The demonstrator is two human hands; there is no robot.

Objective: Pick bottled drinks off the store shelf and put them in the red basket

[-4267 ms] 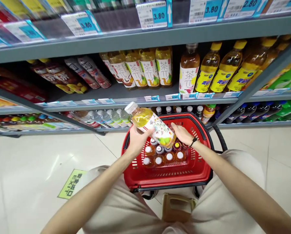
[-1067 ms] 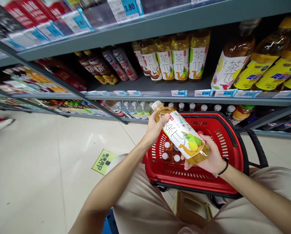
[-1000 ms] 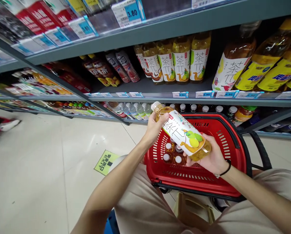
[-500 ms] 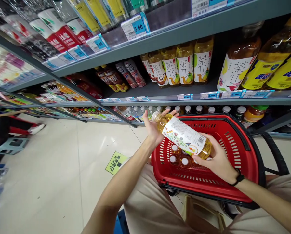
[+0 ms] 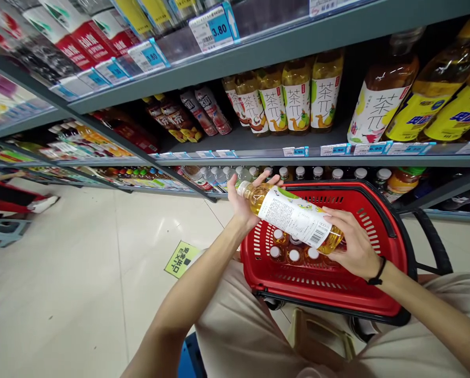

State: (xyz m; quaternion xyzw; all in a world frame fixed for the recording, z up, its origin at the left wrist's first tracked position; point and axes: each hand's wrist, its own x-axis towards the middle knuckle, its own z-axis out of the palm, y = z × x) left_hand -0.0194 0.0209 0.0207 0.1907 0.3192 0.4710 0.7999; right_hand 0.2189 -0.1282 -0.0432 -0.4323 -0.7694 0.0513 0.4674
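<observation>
A clear bottle of golden tea drink (image 5: pixel 293 215) with a white printed label lies slanted across both my hands, above the red shopping basket (image 5: pixel 325 297). My left hand (image 5: pixel 246 206) holds it from below near the white cap, the thumb on one side and the fingers stretched out on the other. Around the base end, my right hand (image 5: pixel 355 242) is closed, thumb underneath and fingers on top. The label's text and barcode face up. Several white-capped bottles (image 5: pixel 294 256) stand inside the basket, partly hidden by the held bottle.
Shelves (image 5: pixel 254 149) ahead carry several tea bottles (image 5: pixel 296 100) and larger yellow-labelled bottles (image 5: pixel 431 113). The basket's black handle (image 5: pixel 435 241) sticks out right. A green floor sign (image 5: pixel 181 259) lies to the left. A person's leg (image 5: pixel 14 202) and a grey-blue stool (image 5: pixel 6 231) are farther left.
The bottle has rolled about its long axis between my hands: the flower pattern has turned away and printed text faces up. My right fingers have shifted over its top. The view has moved slightly.
</observation>
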